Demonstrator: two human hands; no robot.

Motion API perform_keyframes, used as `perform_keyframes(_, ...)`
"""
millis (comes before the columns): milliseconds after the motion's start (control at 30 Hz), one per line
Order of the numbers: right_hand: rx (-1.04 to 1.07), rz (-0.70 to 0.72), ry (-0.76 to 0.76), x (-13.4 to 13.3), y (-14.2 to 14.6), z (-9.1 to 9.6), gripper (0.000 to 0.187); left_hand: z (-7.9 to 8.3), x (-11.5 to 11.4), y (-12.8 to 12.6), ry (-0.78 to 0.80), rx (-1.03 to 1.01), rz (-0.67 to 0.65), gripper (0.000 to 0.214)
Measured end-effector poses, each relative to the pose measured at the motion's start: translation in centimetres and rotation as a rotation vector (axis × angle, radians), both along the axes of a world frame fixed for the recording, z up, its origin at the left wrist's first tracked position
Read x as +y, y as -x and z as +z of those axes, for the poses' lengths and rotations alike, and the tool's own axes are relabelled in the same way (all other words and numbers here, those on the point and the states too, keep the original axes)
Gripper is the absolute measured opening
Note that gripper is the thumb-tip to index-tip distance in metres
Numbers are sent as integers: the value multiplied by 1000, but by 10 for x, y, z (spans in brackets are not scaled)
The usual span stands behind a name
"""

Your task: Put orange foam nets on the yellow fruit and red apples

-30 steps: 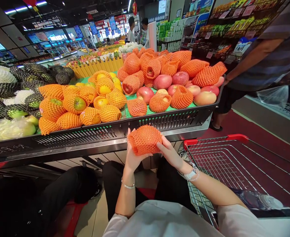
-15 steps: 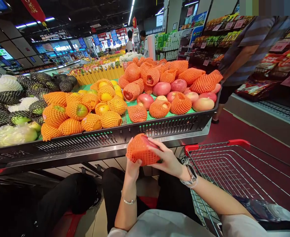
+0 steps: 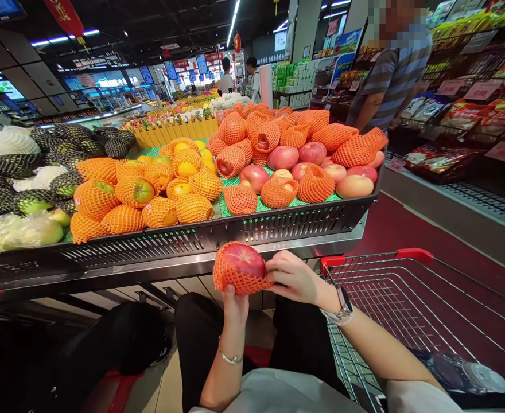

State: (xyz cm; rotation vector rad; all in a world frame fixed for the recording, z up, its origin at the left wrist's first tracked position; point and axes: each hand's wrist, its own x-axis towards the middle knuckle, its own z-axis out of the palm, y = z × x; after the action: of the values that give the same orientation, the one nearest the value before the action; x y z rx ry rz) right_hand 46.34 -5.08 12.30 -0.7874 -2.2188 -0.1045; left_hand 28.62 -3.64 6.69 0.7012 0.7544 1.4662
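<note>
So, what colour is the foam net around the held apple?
Orange; the foam net shows best in the head view.

Apple (image 3: 243,261) at centre frame: I see red skin with paler streaks.
Foam net (image 3: 235,280) around it: orange mesh.
Cart (image 3: 407,298), lower right: silver wire, red handle.
Display tray (image 3: 192,241), mid frame: black slotted rim, green mat.
Netted fruit (image 3: 106,198), left: orange mesh over yellow-green.
Shirt (image 3: 396,71), upper right: grey-blue stripes.

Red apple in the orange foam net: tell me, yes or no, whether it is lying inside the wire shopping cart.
No, the red apple in the orange foam net is held by both hands, left of the cart.
</note>
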Motion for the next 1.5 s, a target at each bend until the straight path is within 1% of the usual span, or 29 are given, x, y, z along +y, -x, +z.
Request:
perform_keyframes(100,-80,84,61,2,-9,4,11,38,-1,17,-23,289,-59,33)
perform_keyframes(167,-119,64,92,2,-12,5,14,79,7,46,-34,346,-60,28)
perform_keyframes(200,-131,42,101,3,-13,5,15,104,14,68,-41,374,-56,26)
perform_keyframes(267,-129,-10,108,3,-15,5,18,158,41,126,-78,442,-39,20)
perform_keyframes(300,-117,-32,102,3,-15,5,19,185,59,162,-130,496,-60,14)
perform_keyframes(333,-98,-48,89,3,-16,4,21,209,81,200,-139,580,-61,18)
perform_keyframes(400,-42,-58,50,2,-17,3,27,242,132,277,-180,721,-138,4)
perform_keyframes(433,-5,-55,34,1,-17,3,29,250,159,313,-239,769,-151,17)
perform_keyframes(467,41,-52,22,0,-17,2,30,252,184,345,-403,891,-302,32)
perform_keyframes(500,92,-47,13,-1,-17,2,30,250,206,372,-545,953,-431,43)
perform_keyframes(533,144,-38,7,-2,-17,1,29,244,224,392,-624,965,-472,48)
perform_keyframes(567,191,-28,2,-4,-16,1,29,238,239,407,-629,986,-459,51)
perform_keyframes(633,259,-19,-10,-6,-13,1,25,226,254,419,-524,1065,-330,51)
perform_keyframes(733,314,-9,41,-7,-6,0,15,222,254,410,-259,1187,-114,52)
perform_keyframes(800,338,75,134,-5,-2,-2,14,224,250,399,-136,1215,-50,51)
perform_keyframes(833,341,145,185,-2,0,-5,23,225,249,395,-98,1210,-37,50)
perform_keyframes(900,336,268,263,4,3,-13,57,227,252,392,-45,1160,-34,46)
perform_keyframes(967,367,312,308,9,6,-24,84,231,259,396,-4,1067,-31,39)
perform_keyframes(1033,473,278,335,11,10,-36,86,236,260,397,28,1007,-17,31)
perform_keyframes(1100,633,199,365,10,17,-46,79,238,244,379,25,1019,12,20)
perform_keyframes(1133,717,150,381,8,21,-50,77,234,227,359,-20,1017,26,15)
perform_keyframes(1200,884,53,402,3,30,-54,71,214,172,294,-146,919,30,5)
perform_keyframes(1233,952,17,415,1,34,-54,66,196,138,252,-291,746,4,9)
perform_keyframes(1267,1003,-8,431,-2,37,-53,60,175,102,206,-378,553,-28,16)
perform_keyframes(1300,1037,-27,449,-3,40,-52,54,152,68,160,-385,407,-64,17)
perform_keyframes(1333,1048,-38,462,-5,41,-50,49,128,37,117,-370,392,-120,10)
perform_keyframes(1367,1033,-42,471,-6,41,-49,46,105,13,80,-356,396,-161,19)
perform_keyframes(1433,951,-25,453,-7,37,-45,42,69,-17,28,-329,394,-193,26)
perform_keyframes(1500,843,41,398,-6,31,-40,35,47,-25,4,-308,390,-201,26)
